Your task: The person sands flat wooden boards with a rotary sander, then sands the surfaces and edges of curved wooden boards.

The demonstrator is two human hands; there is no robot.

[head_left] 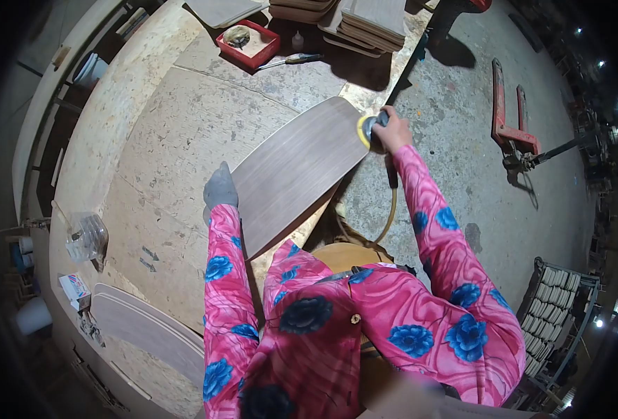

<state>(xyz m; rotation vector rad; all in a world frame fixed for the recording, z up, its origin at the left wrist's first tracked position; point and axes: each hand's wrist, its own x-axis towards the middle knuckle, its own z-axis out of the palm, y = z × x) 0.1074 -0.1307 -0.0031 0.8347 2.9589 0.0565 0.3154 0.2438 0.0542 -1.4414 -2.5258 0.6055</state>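
A curved brown wooden panel (pixel 298 167) lies slantwise over the edge of the worktable, its grain running lengthwise. My left hand (pixel 221 188), in a grey glove, grips the panel's left edge; part of its fingers is hidden. At the far right end of the panel, my bare right hand (pixel 393 130) is wrapped round a small round sander (pixel 365 131) with a yellow pad. The pad meets the panel's edge there. From the sander a hose (pixel 393 209) hangs down beside the table.
On the worktable (pixel 176 140) are a red tray (pixel 270 45), a brush-like tool (pixel 291 61), a small bottle (pixel 297 40) and stacked wooden panels (pixel 372 24). Another curved panel (pixel 145 318) lies at lower left. A red pallet jack (pixel 515 133) stands on the floor to the right.
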